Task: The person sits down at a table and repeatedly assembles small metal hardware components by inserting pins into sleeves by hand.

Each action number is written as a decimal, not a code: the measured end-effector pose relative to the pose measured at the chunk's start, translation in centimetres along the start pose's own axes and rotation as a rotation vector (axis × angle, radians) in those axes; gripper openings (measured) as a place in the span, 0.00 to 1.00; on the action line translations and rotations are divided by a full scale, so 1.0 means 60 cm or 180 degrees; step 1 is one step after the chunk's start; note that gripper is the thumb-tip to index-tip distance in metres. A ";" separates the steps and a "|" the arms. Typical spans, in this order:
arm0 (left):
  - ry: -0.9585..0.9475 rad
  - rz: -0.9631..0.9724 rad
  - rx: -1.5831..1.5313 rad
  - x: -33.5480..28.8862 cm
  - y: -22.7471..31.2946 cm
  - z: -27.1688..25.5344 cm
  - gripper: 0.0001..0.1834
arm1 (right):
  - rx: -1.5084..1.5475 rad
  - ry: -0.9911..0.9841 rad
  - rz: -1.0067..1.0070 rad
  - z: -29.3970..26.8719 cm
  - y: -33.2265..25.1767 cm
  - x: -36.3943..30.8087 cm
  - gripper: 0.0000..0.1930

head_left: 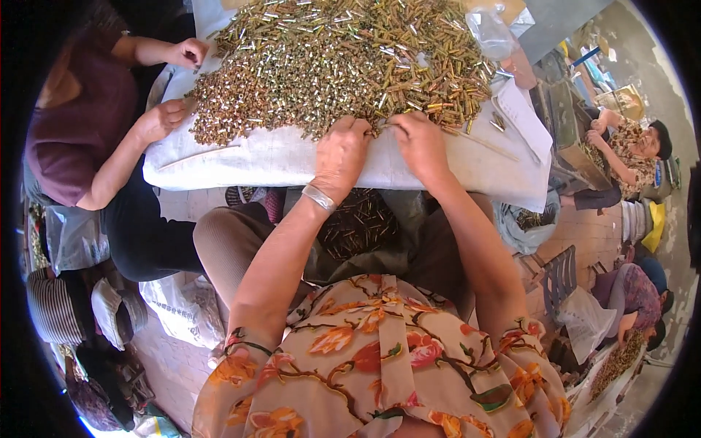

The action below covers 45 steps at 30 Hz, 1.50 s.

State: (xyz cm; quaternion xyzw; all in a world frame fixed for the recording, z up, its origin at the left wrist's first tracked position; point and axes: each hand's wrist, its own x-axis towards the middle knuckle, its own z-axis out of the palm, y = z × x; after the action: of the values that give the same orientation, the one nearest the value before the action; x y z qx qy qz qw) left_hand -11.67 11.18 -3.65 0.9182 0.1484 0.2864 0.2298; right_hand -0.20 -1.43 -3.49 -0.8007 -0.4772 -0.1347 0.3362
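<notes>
A broad heap of small brass-coloured metal parts (321, 73) covers the far part of a table with a white cloth (285, 157). Short ring-like pieces lie mostly to the left, longer tube-like ones to the right. At the heap's near edge my left hand (342, 153), a bracelet on its wrist, has its fingers curled and pinched together. My right hand (422, 144) is close beside it, thumb and fingers also closed. Some small metal piece seems to be between the fingertips, too small and covered to make out.
Below the table edge, a dark container (361, 226) at my lap holds more metal pieces. At left a co-worker's hands (164, 120) touch the cloth. A thin stick (485, 144) and white paper (522, 117) lie right. A bag-lined bucket (529, 226) stands beyond my right arm.
</notes>
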 end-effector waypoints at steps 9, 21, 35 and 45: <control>0.0077 0.0218 0.0457 -0.008 -0.006 0.013 0.06 | -0.0542 -0.0407 0.0089 -0.019 -0.018 0.001 0.07; -0.0156 -0.0848 -0.2364 -0.076 0.038 -0.060 0.07 | 0.2860 -0.0436 0.2066 -0.111 -0.125 -0.092 0.09; -0.0035 -0.1578 -0.4438 -0.163 0.090 -0.139 0.10 | 0.2292 -0.0343 0.0999 -0.123 -0.205 -0.122 0.08; 0.0010 -0.1473 -0.3464 -0.172 0.093 -0.151 0.09 | 0.2081 -0.0375 0.0650 -0.124 -0.207 -0.120 0.09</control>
State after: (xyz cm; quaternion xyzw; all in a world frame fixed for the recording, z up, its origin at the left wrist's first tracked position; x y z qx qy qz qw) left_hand -24.41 5.32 1.05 0.6117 0.1770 0.2652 0.7240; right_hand -13.69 -7.30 3.18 -0.7007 -0.4311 0.1061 0.5585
